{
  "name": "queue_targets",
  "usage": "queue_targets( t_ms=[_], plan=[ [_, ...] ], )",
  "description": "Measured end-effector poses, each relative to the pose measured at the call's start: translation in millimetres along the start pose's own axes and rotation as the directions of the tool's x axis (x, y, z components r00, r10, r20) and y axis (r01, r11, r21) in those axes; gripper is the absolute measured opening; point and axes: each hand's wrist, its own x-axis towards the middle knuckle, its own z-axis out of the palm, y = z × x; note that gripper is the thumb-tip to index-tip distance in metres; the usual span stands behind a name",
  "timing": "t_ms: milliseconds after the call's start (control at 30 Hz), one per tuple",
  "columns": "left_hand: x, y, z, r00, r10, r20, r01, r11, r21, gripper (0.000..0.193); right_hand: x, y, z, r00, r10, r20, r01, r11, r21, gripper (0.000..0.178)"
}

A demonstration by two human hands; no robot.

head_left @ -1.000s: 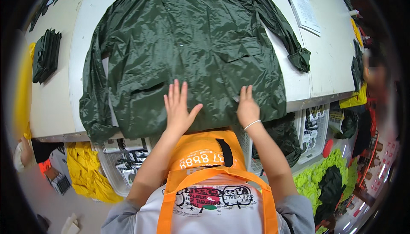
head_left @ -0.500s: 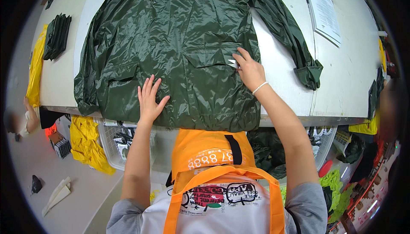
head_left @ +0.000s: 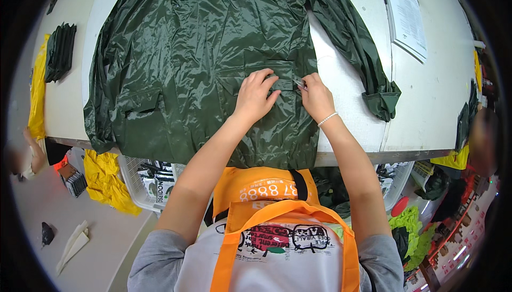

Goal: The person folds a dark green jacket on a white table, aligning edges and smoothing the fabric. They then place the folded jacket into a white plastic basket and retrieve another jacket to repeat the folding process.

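A dark green shiny rain jacket [head_left: 186, 68] lies spread flat on the white table [head_left: 426, 110], its hem at the near edge. My left hand [head_left: 255, 97] rests on the jacket's right-side pocket flap [head_left: 282, 83], fingers bent over the flap's edge. My right hand [head_left: 316, 99], with a pale bracelet on its wrist, is just right of the flap, pinching a small pale metal tool [head_left: 298, 84] whose tip touches the flap; its kind is too small to tell. The jacket's right sleeve [head_left: 368, 73] runs down to a cuff near the table edge.
Printed paper sheets [head_left: 406, 20] lie at the table's far right. A stack of folded dark green garments [head_left: 60, 52] and yellow fabric [head_left: 37, 89] sit at the left end. Under the table are yellow cloth [head_left: 106, 180] and a white basket [head_left: 140, 182]. Other people stand at both sides.
My left hand has moved up from the hem to the pocket flap beside my right hand. My right hand stays at the pocket with the small tool.
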Motion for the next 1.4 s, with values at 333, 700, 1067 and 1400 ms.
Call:
queue_targets(
  t_ms=[333,700,1067,1400],
  plan=[
    [54,16,16,0.999,-0.033,0.041,0.033,0.999,-0.010,0.015,37,2,-23,0.997,-0.076,0.010,0.071,0.967,0.247,0.014],
    [77,-6,-4,0.961,0.242,0.133,-0.184,0.921,-0.344,0.009,-2,-15,-48,0.989,0.135,-0.058,-0.096,0.896,0.434,0.033],
    [139,11,-13,0.755,-0.055,0.653,0.027,0.998,0.053,0.009,11,-65,41,0.958,-0.284,0.038,0.286,0.943,-0.169,0.035],
    [124,21,7,0.737,0.227,0.637,-0.491,0.828,0.272,0.004,31,-69,95,0.877,-0.375,-0.300,0.351,0.927,-0.132,0.047]
  ],
)
